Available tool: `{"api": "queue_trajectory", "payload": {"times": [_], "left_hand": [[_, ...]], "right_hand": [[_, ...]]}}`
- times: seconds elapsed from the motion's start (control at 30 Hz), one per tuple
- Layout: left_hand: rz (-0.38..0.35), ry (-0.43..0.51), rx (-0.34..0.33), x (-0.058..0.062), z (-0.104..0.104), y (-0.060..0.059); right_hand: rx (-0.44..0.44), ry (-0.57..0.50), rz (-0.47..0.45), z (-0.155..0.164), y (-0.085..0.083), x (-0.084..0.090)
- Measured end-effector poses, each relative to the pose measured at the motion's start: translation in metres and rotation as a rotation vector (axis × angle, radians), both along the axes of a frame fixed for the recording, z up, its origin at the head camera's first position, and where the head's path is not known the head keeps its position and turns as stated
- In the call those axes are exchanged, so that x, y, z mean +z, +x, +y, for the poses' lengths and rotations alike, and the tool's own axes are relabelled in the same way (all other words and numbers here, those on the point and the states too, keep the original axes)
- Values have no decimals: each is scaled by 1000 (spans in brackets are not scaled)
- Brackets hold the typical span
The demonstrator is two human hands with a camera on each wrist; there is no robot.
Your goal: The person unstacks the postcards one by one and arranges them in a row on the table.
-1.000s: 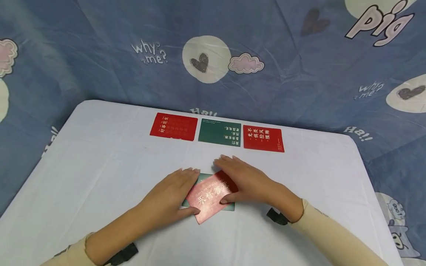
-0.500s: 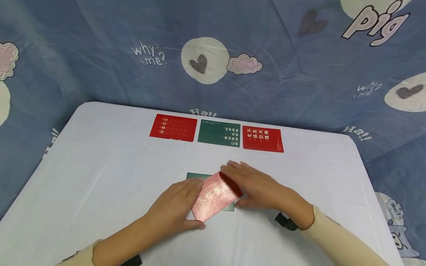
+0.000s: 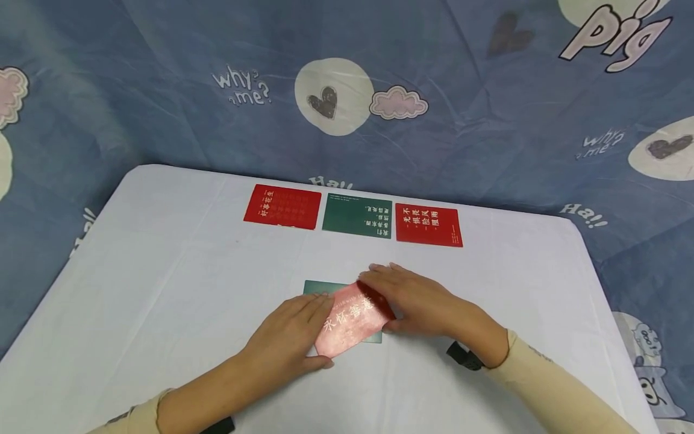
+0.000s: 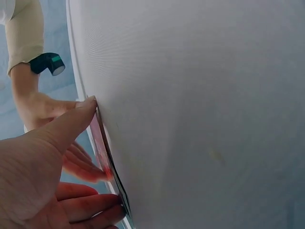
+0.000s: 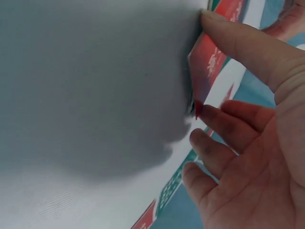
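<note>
Right hand (image 3: 417,302) slid rightward — it and left hand (image 3: 290,331) seemingly clamp pinkish card (image 3: 353,322), long axis slanting far-right.

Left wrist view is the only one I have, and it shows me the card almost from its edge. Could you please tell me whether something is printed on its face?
Observer: Yes, in the head view a line of pale characters runs across the pinkish-red card.
Operator: Thank you. Does it lie exactly over another card?
Observer: No, a lower green card shows beneath it, turned at a different angle.
Operator: Are there also other cards?
Observer: Yes, a left red card, a middle green card and a right red card form a row near the far edge of the table.
</note>
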State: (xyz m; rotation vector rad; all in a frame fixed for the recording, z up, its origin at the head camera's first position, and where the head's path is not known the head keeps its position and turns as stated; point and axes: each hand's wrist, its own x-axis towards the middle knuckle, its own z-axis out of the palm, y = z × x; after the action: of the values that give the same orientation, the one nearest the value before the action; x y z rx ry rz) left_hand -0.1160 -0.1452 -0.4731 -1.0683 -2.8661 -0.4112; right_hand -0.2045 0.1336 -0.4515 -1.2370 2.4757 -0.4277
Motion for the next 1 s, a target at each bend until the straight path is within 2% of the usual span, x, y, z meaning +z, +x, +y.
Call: {"api": "queue_trajectory", "payload": {"times": [0.37, 0.53, 1.0], "left_hand": [[24, -20, 1, -4, 1, 0], [31, -30, 4, -4, 1, 1], [69, -89, -9, -5, 1, 0]], "right_hand": [[15, -13, 34, 2, 2, -2], [38, -14, 82, 2, 3, -3], [86, 70, 130, 4, 11, -3]]}}
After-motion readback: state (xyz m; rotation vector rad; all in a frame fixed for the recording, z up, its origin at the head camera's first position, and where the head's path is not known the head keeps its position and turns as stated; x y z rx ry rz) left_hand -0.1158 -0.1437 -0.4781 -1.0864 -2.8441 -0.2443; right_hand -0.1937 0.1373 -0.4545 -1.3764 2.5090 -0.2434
